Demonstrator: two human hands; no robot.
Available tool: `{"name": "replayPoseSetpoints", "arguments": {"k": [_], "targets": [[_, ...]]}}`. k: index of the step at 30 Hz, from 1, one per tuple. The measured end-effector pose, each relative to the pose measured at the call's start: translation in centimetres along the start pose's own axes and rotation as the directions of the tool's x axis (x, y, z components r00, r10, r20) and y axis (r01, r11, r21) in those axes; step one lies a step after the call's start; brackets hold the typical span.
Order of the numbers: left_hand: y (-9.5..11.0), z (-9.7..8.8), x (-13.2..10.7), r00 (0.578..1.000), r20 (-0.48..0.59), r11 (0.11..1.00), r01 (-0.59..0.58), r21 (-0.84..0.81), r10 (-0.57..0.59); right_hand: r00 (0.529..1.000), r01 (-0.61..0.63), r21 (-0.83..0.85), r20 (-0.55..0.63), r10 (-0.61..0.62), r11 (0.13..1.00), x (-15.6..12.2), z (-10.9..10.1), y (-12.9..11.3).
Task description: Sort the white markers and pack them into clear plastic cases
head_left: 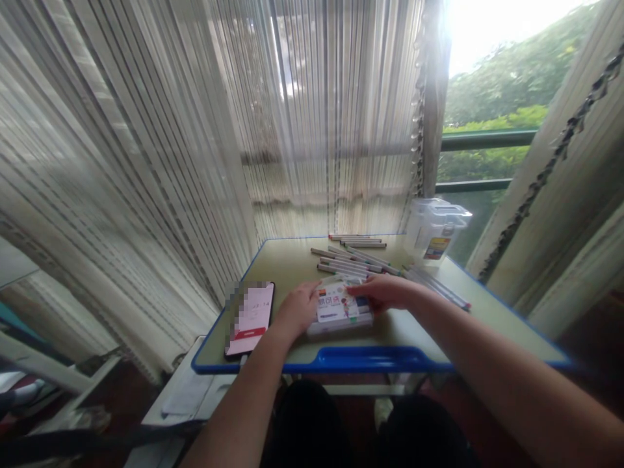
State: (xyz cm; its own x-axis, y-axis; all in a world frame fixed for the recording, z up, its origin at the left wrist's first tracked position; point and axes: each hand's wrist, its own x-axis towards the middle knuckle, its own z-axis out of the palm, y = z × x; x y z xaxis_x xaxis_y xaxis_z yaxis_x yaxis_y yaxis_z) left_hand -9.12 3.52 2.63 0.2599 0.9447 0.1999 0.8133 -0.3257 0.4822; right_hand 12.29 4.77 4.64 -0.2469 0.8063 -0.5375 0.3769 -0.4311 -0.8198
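Observation:
A flat marker box (pixel 337 310) with a printed label lies near the front of a small desk (pixel 292 354) with a blue rim. My left hand (pixel 298 308) rests on the box's left end, fingers curled against it. My right hand (pixel 387 291) lies on the box's right end, fingers laid over its top edge. Several grey marker pens (pixel 348 260) lie loose on the desk just behind the box.
A phone (pixel 251 317) with a lit screen lies at the desk's front left. A clear plastic tub (pixel 435 232) with a lid stands at the back right, more pens (pixel 441 286) beside it. Striped curtains hang behind and left; a window with a green rail is right.

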Motion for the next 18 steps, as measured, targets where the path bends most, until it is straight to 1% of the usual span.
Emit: {"name": "replayPoseSetpoints", "arguments": {"k": [2,4,6,7,11,12,13,14,16,17,18], "targets": [[0.1,0.0,-0.1,1.0,0.003,1.0,-0.012,0.023,0.012,0.996,0.033,-0.087,-0.075,-0.04,0.996,-0.2,0.2,0.0],[0.2,-0.1,-0.2,1.0,0.017,0.998,-0.025,0.055,0.024,0.976,0.078,-0.213,-0.182,-0.118,0.974,-0.2,0.4,0.0],[0.4,-0.2,-0.2,0.999,0.039,0.996,-0.025,0.087,0.022,0.938,0.105,-0.317,-0.284,-0.2,0.943,-0.2,0.7,0.1],[0.5,-0.2,-0.3,0.999,0.046,0.995,-0.02,0.1,0.016,0.919,0.115,-0.343,-0.321,-0.231,0.932,-0.2,0.8,0.1],[0.9,-0.4,-0.3,0.999,0.046,0.992,-0.001,0.123,-0.005,0.853,0.145,-0.392,-0.416,-0.315,0.909,-0.6,1.3,0.6],[0.9,-0.4,-0.3,0.999,0.047,0.992,-0.001,0.123,-0.005,0.821,0.139,-0.438,-0.451,-0.351,0.888,-0.8,1.4,0.8],[1.0,-0.4,-0.4,0.999,0.051,0.992,-0.002,0.126,-0.005,0.775,0.125,-0.506,-0.487,-0.403,0.853,-0.9,1.4,1.0],[1.1,-0.4,-0.4,0.998,0.059,0.991,-0.005,0.132,-0.003,0.72,0.104,-0.587,-0.512,-0.468,0.803,-0.9,1.4,1.3],[1.1,-0.4,-0.5,0.997,0.083,0.987,-0.012,0.158,-0.001,0.611,0.063,-0.718,-0.521,-0.596,0.693,-0.8,1.2,1.9],[1.1,-0.4,-0.5,0.995,0.096,0.985,-0.018,0.174,0.001,0.576,0.066,-0.753,-0.507,-0.641,0.654,-0.6,1.1,2.3],[1.0,-0.4,-0.5,0.994,0.108,0.982,-0.026,0.189,0.006,0.56,0.088,-0.766,-0.491,-0.668,0.637,-0.4,1.0,2.6]]}}
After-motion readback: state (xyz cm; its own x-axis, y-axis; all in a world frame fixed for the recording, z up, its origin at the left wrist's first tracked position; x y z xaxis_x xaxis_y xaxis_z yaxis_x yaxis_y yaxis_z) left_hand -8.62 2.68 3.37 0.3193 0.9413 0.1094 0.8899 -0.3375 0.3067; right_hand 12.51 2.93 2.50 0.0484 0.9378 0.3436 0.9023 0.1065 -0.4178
